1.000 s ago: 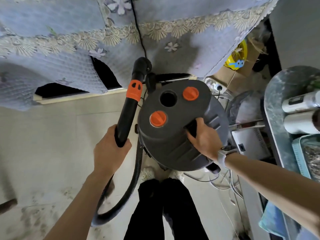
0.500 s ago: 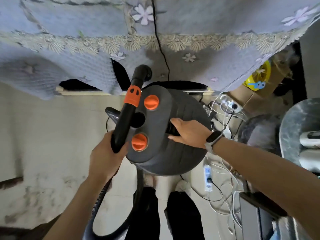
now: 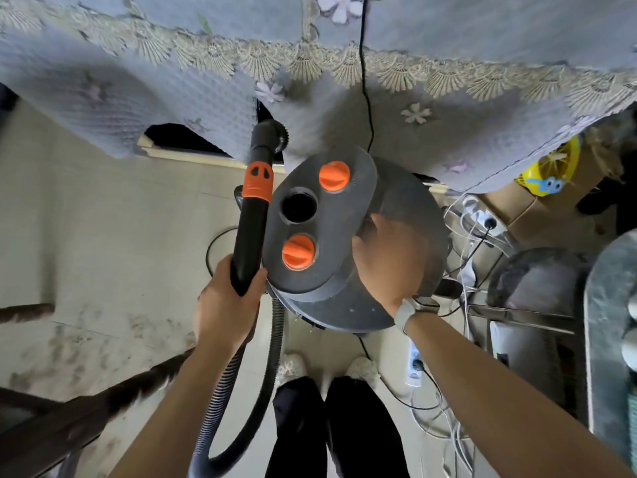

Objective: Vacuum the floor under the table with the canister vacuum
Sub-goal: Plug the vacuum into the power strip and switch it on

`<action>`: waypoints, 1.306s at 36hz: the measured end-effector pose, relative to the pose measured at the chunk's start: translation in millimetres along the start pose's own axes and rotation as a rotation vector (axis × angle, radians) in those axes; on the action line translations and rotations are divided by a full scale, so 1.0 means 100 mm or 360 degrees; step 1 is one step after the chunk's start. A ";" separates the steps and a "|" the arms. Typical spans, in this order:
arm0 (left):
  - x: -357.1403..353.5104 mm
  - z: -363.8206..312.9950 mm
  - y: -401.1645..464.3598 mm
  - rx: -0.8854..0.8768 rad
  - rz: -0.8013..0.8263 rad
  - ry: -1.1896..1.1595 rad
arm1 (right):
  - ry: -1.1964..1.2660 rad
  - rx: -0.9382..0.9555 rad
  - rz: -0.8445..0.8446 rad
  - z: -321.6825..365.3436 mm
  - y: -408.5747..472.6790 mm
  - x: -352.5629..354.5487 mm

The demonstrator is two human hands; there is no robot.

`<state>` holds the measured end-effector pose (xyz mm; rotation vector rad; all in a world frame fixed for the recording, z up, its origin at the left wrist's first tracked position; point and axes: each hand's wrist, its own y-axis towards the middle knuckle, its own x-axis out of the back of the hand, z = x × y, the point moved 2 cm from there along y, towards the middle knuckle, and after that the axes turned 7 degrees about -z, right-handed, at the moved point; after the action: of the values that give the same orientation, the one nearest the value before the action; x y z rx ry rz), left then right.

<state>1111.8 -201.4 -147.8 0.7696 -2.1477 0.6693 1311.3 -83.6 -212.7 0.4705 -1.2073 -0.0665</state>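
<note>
Your left hand [image 3: 225, 305] grips the vacuum wand [image 3: 251, 229] just left of the canister vacuum [image 3: 344, 236], below the tablecloth's [image 3: 448, 132] edge; your right hand [image 3: 386, 260] curls around the canister's top.

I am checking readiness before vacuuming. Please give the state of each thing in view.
left hand: grips the wand
right hand: rests on the canister vacuum, grip hidden
wand: nozzle points toward the tablecloth edge
canister vacuum: tilted, round port open
tablecloth: hangs down
power strip: one plug in
</note>
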 end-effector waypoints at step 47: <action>0.24 0.38 -0.58 0.0119 -0.0008 -0.0147 | 0.0047 -0.0128 0.0733 0.27 -0.35 0.35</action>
<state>1121.5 -273.2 -138.7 0.8612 -2.2136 0.7277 1306.2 -133.9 -187.8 0.1150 -1.2527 0.2847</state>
